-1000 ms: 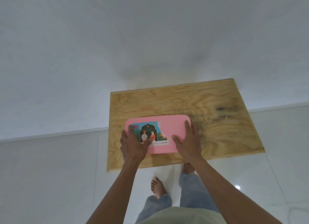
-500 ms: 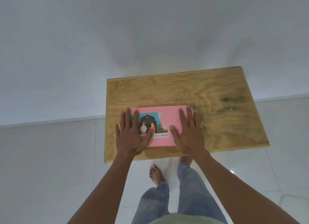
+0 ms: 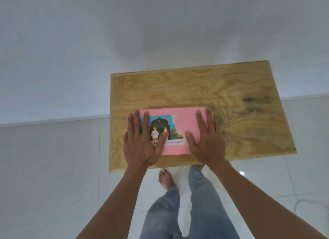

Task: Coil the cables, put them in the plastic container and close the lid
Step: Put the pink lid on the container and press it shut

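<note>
hands [image 3: 145, 142] flat on pink lid [image 3: 185, 121]

Matt pink plastic lid [image 3: 185, 121]; grained plywood tabletop [image 3: 195, 89]; glossy tiled floor [image 3: 53, 167].

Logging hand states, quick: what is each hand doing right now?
Left hand: open, fingers flat on the pink lid.
Right hand: open, fingers flat on the same lid.

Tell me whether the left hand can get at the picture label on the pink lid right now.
Yes, it seems so: the left hand already lies flat on the pink lid, its fingers covering part of the picture label.
</note>
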Demonstrator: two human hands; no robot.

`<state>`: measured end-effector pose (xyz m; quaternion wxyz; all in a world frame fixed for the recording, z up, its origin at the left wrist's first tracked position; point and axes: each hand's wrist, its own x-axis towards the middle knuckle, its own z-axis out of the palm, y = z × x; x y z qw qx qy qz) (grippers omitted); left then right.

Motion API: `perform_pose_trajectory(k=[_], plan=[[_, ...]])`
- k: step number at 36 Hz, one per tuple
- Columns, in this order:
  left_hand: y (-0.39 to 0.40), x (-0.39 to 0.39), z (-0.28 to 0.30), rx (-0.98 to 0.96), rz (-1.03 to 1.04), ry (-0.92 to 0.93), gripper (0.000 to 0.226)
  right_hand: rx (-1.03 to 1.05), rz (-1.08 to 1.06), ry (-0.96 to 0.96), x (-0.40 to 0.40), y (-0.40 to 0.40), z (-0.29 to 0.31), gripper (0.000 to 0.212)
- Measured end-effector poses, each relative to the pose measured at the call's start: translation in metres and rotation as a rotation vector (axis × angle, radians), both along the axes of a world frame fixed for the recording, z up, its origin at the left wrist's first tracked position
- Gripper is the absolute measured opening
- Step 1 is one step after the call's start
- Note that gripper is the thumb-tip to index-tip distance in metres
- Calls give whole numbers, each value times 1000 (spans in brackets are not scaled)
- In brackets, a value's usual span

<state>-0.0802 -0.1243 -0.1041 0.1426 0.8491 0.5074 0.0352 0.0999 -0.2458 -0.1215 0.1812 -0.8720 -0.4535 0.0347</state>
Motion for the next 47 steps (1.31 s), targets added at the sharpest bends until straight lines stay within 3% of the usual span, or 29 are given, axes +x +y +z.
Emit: perform_pose_trajectory(k=[13,27,47], plan=[[-3,-3,-5,32,26,-96,86,83,-12,83,0,-2,-2,73],[-26,-13,-2,-13,231,-337,66,284,-202,416,-17,-27,-5,68],[-5,2,-16,-15,307,-468,78,473,-215,488,3,-8,-15,58]])
